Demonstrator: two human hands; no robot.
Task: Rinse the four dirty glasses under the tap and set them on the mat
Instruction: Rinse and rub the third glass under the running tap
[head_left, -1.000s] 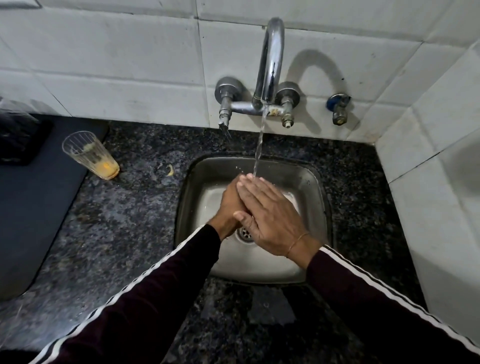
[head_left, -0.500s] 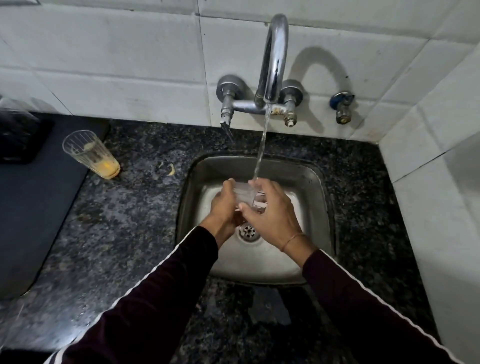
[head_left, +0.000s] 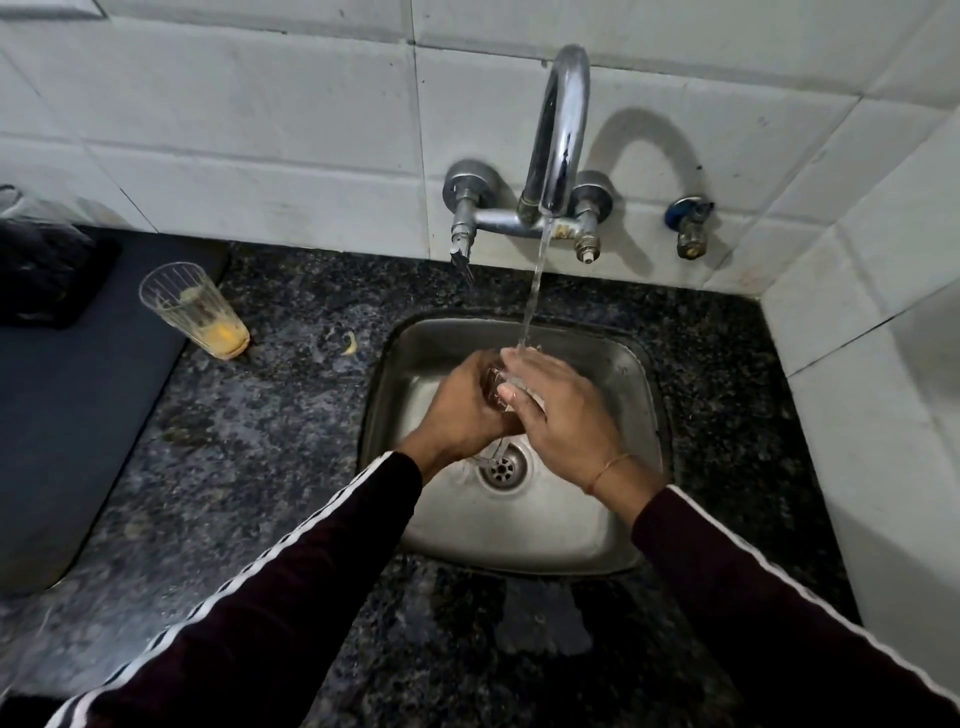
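Where right hand cupped beside, palm now seemingly caps glass.

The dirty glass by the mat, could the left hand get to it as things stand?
Probably yes, but not right now. The counter between the sink and the dirty glass is bare, so the path looks free. But the left hand and right hand are holding another glass under the tap.

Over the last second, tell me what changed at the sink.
A second ago the right hand lay flat across the left hand. Half a second ago the hands parted, showing the glass; now both wrap it again under the stream. The dirty glass by the mat stayed put; the tap still runs.
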